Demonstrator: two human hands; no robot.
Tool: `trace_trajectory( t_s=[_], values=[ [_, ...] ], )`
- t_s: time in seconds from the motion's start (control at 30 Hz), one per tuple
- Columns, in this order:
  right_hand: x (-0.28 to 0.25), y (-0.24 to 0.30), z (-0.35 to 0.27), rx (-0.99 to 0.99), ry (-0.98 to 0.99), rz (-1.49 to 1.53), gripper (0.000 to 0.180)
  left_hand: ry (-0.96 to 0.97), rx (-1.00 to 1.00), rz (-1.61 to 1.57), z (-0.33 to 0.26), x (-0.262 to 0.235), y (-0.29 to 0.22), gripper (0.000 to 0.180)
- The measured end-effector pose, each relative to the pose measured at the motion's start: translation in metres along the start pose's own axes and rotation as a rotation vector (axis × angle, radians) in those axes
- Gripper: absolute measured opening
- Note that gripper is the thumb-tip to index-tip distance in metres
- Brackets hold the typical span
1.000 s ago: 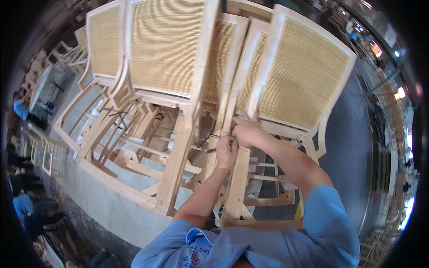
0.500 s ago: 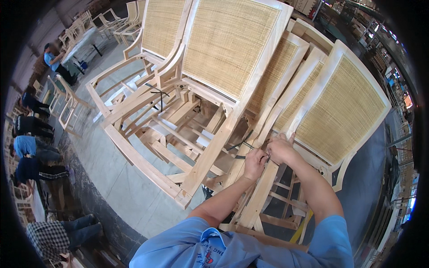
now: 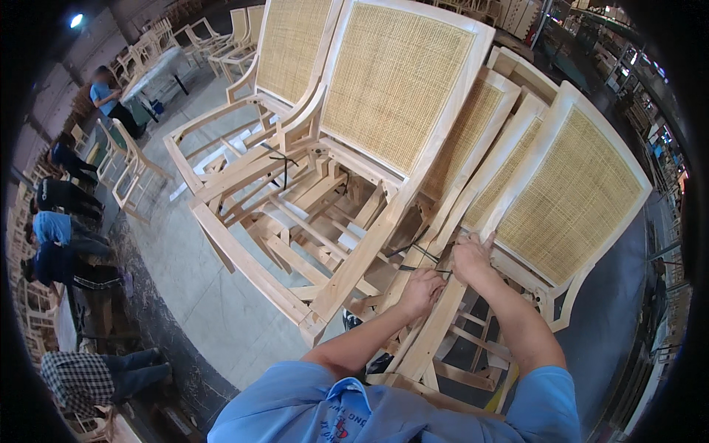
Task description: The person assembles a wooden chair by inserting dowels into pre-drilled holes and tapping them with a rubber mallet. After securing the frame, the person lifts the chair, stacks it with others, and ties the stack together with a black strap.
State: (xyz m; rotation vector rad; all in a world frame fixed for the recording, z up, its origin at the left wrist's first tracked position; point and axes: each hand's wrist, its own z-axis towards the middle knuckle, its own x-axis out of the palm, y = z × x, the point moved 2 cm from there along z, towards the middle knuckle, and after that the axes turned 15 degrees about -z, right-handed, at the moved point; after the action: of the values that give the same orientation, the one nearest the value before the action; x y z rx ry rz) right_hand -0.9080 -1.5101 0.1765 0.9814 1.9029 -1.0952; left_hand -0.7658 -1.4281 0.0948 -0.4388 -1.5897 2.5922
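View from my head down onto a workshop with a grey concrete floor, on which unfinished pale-wood chairs with woven cane backs stand packed together. Landmark: the large pale-wood armchair with the broad cane back panel, at the centre. Left of it, across the bare floor, several people in dark and blue clothes sit or crouch in a row; further chair frames stand behind them. Right of the landmark chair, two more cane-backed chairs lean stacked against one another.

My forearms, in light-blue short sleeves, come up from the lower edge to the front right leg of the landmark chair. My left hand is clenched around a thin black strap that runs across the pale wooden rails just below and right of the landmark chair's seat. My right hand rests just beside it, fingers curled over the wooden rail of the neighbouring chair; whether it also pinches the strap I cannot tell.
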Motion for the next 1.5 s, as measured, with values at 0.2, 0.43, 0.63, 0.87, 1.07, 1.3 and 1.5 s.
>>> trace_trajectory(
  t_s=[0.2, 0.43, 0.63, 0.87, 1.07, 1.3, 1.5],
  values=[
    [0.011, -0.041, -0.01, -0.15, -0.345, 0.612, 0.032, 0.066, -0.808, -0.616, -0.069, -0.002, -0.042, 0.067],
    [-0.025, -0.061, -0.104, -0.129, -0.514, 0.846, 0.037, 0.46, -0.672, 0.147, -0.088, -0.003, -0.131, 0.091],
    [-0.011, -0.128, -0.289, 0.159, -0.746, 0.888, 0.032, 0.332, -0.474, -0.026, -0.091, -0.001, -0.121, 0.08],
    [0.144, -0.084, -0.582, 1.119, -1.148, 1.448, 0.042, 0.217, -0.248, 0.163, -0.133, -0.036, -0.202, 0.052],
    [0.388, 0.156, -0.806, 1.792, -0.282, 1.555, 0.035, 0.334, -0.326, -0.396, -0.251, -0.031, -0.262, 0.032],
    [0.377, 0.384, -0.789, 1.41, 0.585, 2.115, 0.051, 0.883, -0.659, -0.488, -0.382, 0.047, -0.301, 0.034],
    [0.381, 0.342, -0.801, 1.144, 0.544, 2.242, 0.067, 1.106, -0.588, -0.286, -0.367, 0.144, -0.31, 0.039]
  ],
)
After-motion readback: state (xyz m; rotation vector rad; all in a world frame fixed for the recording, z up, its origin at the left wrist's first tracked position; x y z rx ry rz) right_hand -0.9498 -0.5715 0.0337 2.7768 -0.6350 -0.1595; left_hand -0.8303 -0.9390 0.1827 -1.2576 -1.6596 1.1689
